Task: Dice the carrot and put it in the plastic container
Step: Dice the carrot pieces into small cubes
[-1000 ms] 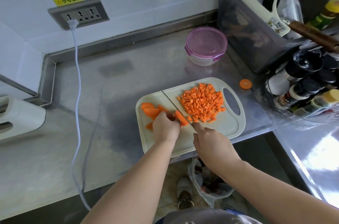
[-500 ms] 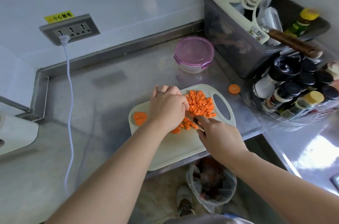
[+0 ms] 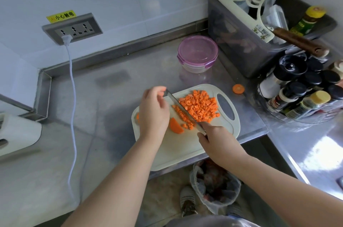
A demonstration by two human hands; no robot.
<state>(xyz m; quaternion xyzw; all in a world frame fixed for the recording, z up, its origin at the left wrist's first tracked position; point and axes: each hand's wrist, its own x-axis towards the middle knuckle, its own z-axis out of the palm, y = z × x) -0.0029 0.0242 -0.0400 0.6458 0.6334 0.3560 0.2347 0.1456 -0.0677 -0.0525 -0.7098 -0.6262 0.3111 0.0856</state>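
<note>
A pile of diced carrot (image 3: 199, 105) lies on the right half of the pale cutting board (image 3: 180, 150). An uncut carrot piece (image 3: 175, 126) rests beside it, and a sliver of another shows at the board's left edge behind my hand. My right hand (image 3: 216, 138) grips the handle of a knife (image 3: 179, 105) whose blade lies along the left side of the pile. My left hand (image 3: 154, 110) hovers over the board's left part with relaxed fingers near the blade tip, holding nothing. The plastic container (image 3: 197, 54), with its purple lid on, stands behind the board.
A round carrot slice (image 3: 238, 88) lies on the steel counter right of the board. A grey bin (image 3: 246, 41) of utensils and a rack of spice bottles (image 3: 304, 93) crowd the right. A white cable (image 3: 72, 96) hangs from the wall socket (image 3: 72, 30). A lined waste bin (image 3: 215, 186) stands below.
My left hand let go of the carrot piece, swept across over the pile and now sits back at the left. The knife blade pushed the fresh dice toward the pile.
</note>
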